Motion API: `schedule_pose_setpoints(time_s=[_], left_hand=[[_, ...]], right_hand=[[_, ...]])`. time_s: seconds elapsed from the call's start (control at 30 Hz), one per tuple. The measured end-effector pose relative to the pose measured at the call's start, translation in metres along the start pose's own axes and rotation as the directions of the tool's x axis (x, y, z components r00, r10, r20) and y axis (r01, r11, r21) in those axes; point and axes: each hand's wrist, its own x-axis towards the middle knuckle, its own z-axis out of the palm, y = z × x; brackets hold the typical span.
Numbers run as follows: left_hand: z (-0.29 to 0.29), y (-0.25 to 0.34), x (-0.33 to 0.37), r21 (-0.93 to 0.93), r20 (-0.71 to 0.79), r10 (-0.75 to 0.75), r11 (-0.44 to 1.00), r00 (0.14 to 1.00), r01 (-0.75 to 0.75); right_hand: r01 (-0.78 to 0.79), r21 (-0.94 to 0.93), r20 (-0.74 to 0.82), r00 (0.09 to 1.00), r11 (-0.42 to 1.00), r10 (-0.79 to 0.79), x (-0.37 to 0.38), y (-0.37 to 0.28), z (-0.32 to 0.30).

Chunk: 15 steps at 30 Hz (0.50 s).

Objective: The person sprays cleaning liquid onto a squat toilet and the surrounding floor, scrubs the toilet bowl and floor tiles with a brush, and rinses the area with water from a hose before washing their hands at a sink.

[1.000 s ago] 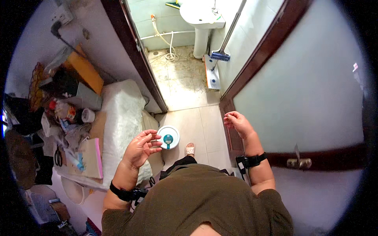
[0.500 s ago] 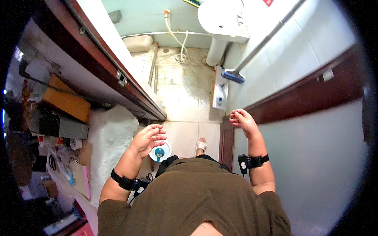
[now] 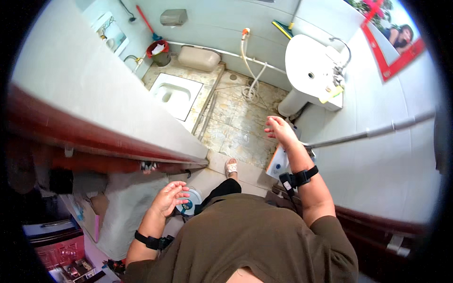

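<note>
The left hand [image 3: 169,198], fingers loosely spread, grips nothing — at its three o'clock sits a round, white-lidded tub [image 3: 193,199]. The right hand [image 3: 282,132], fingers softly bent and parted, is empty too — a smooth, curved basin [image 3: 302,59] at its one o'clock, a flat-sided, orange-edged box [image 3: 279,165] at six, mottled tiles [image 3: 236,120] between.

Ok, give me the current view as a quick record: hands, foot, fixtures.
left hand: empty, fingers spread, nearest the round white tub
right hand: empty, fingers loosely curled
sandalled foot: at the bathroom doorway
sink: white, right of the hose
hose: coiled on the floor
squat toilet: left of the hose
</note>
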Motion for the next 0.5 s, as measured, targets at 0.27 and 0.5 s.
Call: schedule_pose_setpoints(time_s=[0.27, 0.5], left_hand=[[-0.014, 0.007, 0.05, 0.036, -0.206, -0.127, 0.99, 0.97, 0.137], [0.022, 0.024, 0.077, -0.025, -0.271, -0.076, 0.997, 0.959, 0.072]], right_hand=[[-0.026, 0.004, -0.041, 0.999, 1.0, 0.026, 0.151, -0.046, -0.014], [-0.124, -0.047, 0.046, 0.991, 0.991, 0.126, 0.264, -0.076, -0.006]])
